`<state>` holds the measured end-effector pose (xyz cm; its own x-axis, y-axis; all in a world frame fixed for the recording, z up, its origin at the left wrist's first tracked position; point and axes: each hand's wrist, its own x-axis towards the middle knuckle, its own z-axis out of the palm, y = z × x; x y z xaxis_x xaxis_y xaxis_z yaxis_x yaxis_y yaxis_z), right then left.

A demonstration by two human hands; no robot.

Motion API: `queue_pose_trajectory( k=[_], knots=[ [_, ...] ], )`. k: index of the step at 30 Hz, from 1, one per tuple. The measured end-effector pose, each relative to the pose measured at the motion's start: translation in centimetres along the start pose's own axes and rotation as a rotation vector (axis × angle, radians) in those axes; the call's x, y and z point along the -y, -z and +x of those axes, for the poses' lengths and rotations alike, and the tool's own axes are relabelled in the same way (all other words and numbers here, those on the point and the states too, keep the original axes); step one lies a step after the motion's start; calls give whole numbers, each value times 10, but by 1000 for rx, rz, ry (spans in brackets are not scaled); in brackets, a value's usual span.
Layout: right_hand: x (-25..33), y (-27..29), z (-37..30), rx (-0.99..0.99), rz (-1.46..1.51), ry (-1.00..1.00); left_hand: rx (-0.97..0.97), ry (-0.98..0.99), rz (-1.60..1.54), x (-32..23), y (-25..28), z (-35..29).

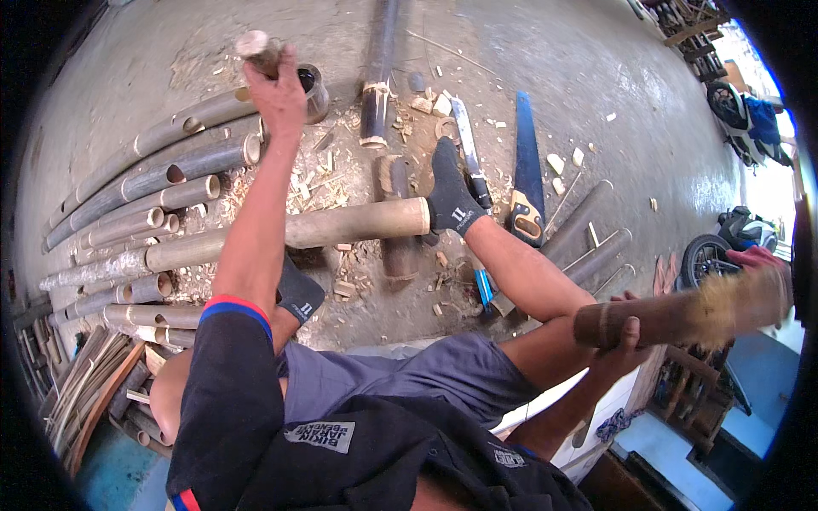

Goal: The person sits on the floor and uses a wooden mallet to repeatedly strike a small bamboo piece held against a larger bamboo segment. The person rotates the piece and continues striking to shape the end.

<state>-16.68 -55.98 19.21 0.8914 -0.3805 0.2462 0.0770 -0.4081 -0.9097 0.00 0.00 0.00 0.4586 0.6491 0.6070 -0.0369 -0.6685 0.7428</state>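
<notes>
While the right hand [615, 351] holds up a thick brown bamboo tube [669, 317] beside the right knee [558, 317], the left hand [279, 100] reaches far off over the floor [545, 51] with a short wooden piece [264, 56], its round end pale. From where I stand, the right fingers are clamped around the tube near its inner end, thumb across the near side and fingertips just showing past the far side. The left fingers look curled about the wooden piece, though motion blurs them a little.

I'd judge the tube stiff and moderately heavy, hollow but thick-walled. Its smooth skin could turn in a dry palm, and a hard knock might split it along the grain. Most of its length hangs outward from that hand, so a hold nearer the middle would balance better; the fuzzy tan patch [720, 307] farther out looks like a rougher place to grip. The wooden piece seems solid, small and easy to hold one-handed.

Just beside the left hand is a squat bamboo cup [318, 111], its mouth dark; I can't tell whether anything is inside. Holes are cut along a dark bamboo length [145, 186] on the left, their insides shadowed. Shavings [302, 189] lie scattered around, and a blue handsaw [526, 153] lies apart from both hands.
</notes>
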Motion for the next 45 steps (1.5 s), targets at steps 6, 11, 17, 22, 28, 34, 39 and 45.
queue_pose_trajectory(
  k=[6, 11, 17, 22, 28, 34, 39, 45],
  knots=[
    [-27, 1, -22, -20, 9, -124, 455, 99, -217, -158, 11, -153],
    [0, -15, -59, -5, 130, -53, 854, -29, -386, -213, 30, -262],
    [-8, -3, -78, 268, 156, -255, 915, -34, -303, -205, 19, -280],
    [-43, 0, -93, 107, 50, -131, 828, -19, -347, -203, 1, -269],
    [-33, -18, -90, 439, 295, -365, 839, -2, -318, -193, -10, -271],
    [-24, -28, -91, 460, 298, -479, 836, -16, -314, -189, -12, -270],
    [-26, -27, -86, 322, 313, -347, 819, -11, -311, -185, -17, -272],
    [-27, -36, -78, 395, 157, -259, 836, 54, -315, -184, -17, -270]
  ],
)
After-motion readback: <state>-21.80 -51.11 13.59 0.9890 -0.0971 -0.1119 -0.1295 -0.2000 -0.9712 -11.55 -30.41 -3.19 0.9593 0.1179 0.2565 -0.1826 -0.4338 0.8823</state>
